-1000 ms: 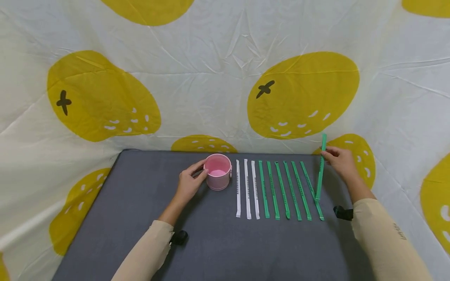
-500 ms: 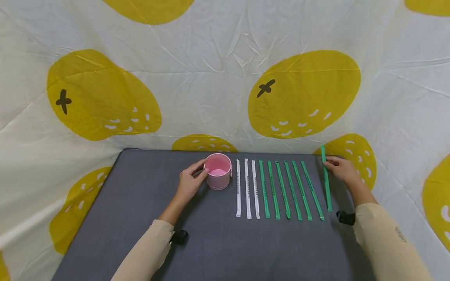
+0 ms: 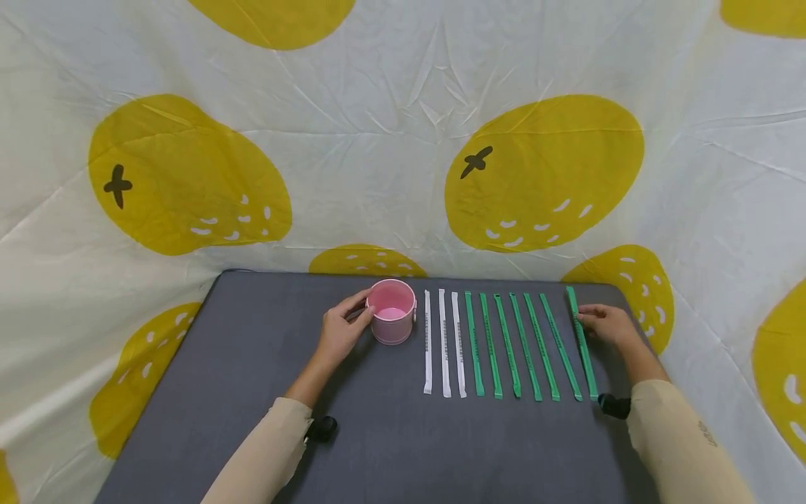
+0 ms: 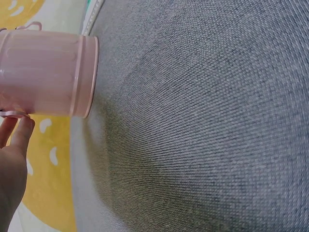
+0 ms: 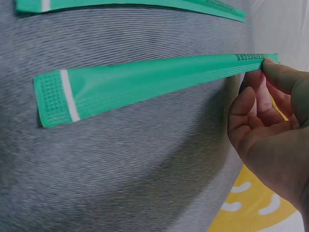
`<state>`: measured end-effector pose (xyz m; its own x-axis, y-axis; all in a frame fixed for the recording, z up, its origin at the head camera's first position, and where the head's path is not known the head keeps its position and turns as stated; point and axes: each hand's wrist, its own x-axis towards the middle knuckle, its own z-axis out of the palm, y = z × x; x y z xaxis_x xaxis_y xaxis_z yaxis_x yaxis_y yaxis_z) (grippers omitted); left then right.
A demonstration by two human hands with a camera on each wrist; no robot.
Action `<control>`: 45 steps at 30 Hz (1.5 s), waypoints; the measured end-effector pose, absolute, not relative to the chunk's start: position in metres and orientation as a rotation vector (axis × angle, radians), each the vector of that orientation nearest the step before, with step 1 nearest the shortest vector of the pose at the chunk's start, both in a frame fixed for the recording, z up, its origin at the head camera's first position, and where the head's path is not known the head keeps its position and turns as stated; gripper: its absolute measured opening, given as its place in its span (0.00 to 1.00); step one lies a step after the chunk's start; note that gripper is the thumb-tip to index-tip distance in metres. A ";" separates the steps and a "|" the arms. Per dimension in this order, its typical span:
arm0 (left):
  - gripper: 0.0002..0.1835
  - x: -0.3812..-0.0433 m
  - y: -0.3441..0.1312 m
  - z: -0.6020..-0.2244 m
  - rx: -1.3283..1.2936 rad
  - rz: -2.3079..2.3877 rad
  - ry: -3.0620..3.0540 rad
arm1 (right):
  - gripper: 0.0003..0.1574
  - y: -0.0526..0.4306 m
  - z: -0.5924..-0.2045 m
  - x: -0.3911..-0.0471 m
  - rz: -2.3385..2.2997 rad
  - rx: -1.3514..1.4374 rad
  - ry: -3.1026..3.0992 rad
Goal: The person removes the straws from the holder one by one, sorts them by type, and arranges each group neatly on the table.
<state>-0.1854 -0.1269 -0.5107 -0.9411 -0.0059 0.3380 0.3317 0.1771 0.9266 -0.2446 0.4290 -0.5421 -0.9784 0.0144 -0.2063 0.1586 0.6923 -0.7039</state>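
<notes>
A small pink bucket (image 3: pixel 393 332) stands upright on the dark grey table. My left hand (image 3: pixel 341 332) holds it at the left of its rim; in the left wrist view, fingertips meet the small handle mount on the bucket (image 4: pixel 43 75). At the right end of a row, my right hand (image 3: pixel 609 324) pinches a long, slim green packet (image 3: pixel 585 358) near its far end, between thumb and finger. Up close in the right wrist view, this green packet (image 5: pixel 145 86) has crimped ends, a white stripe and dark print, and its near end lies on the cloth.
Left of the held packet lie several similar green packets (image 3: pixel 507 346), side by side. Three white packets (image 3: pixel 444 343) continue the row toward the bucket. Behind the grey table (image 3: pixel 441 448) hangs a white curtain (image 3: pixel 371 189) with yellow fruit shapes.
My right hand has lowered the green packet from a raised, upright pose over the row's end, moving it right and then down onto the table. The left hand and bucket have stayed put.
</notes>
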 end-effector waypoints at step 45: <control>0.23 -0.200 -0.134 -0.540 -0.339 -1.805 -2.175 | 0.27 0.403 -0.541 -0.215 -0.921 0.113 2.885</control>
